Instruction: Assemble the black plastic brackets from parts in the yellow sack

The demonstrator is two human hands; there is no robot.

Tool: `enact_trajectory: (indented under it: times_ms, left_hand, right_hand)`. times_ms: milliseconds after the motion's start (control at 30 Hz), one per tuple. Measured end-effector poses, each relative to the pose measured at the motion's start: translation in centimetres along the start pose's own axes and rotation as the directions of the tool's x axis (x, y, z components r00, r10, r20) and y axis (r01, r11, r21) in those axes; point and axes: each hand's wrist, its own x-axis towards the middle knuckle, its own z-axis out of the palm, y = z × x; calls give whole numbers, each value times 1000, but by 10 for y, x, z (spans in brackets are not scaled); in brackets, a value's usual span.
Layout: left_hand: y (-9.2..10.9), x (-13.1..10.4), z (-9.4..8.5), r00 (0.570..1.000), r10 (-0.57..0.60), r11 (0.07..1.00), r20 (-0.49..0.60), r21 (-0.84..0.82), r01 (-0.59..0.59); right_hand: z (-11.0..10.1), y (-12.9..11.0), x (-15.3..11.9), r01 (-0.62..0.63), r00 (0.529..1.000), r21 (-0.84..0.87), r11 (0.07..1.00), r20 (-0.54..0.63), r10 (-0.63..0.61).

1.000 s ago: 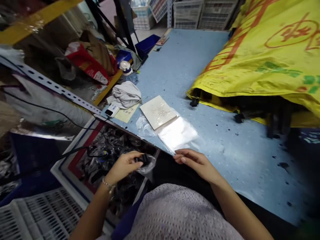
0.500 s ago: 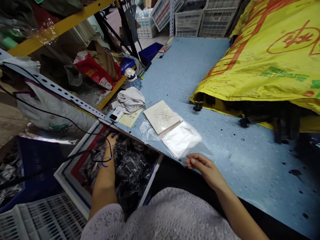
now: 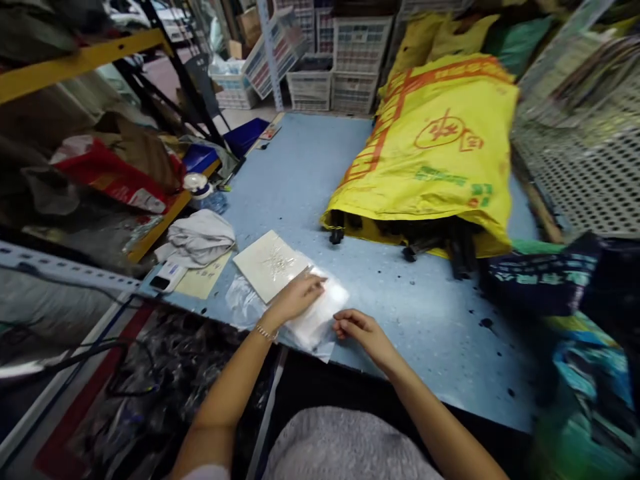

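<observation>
My left hand (image 3: 299, 295) rests over the stack of clear plastic bags (image 3: 320, 310) near the table's front edge, its fingers reaching across the upper part. Just right of the stack, my right hand (image 3: 356, 327) is close to its lower right side, thumb and fingers bent together; whatever may be between them is too small to make out. A square cream board (image 3: 265, 263) with small shiny bits on it lies to the left, touching the bags. Crumpled clear film (image 3: 243, 301) sticks out below the board.
Dark plastic-wrapped items (image 3: 165, 387) fill a box below the table's left edge. A grey cloth (image 3: 200, 237), white device (image 3: 169, 276) and bottle (image 3: 203, 193) stand at the left. A large yellow sack (image 3: 425, 160) with black pieces lies on the blue table (image 3: 300, 173).
My left hand has come up out of the box at the left and onto the plastic bags. The view has turned right. My right hand stays beside the stack.
</observation>
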Motion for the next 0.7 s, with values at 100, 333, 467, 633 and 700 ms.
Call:
enact_trajectory:
  times_ms: [100, 333, 467, 633, 700]
  left_hand:
    - [11, 110, 24, 950, 15, 999, -312, 48, 0]
    - [18, 174, 45, 974, -169, 953, -153, -276, 122]
    - [13, 113, 70, 970, -112, 800, 216, -559, 217]
    - [14, 74, 115, 802, 30, 519, 597, -695, 498]
    - [18, 78, 128, 792, 17, 553, 610, -666, 501]
  right_hand:
    - [-14, -6, -1, 64, 996, -5, 998, -57, -64]
    - [-71, 0, -16, 94, 964, 48, 994, -253, -79]
    - [-93, -14, 3, 188, 916, 186, 964, -387, -104]
    - [-106, -37, 30, 383, 851, 189, 904, -452, -266]
    - [-110, -38, 28, 408, 802, 28, 913, -488, -343]
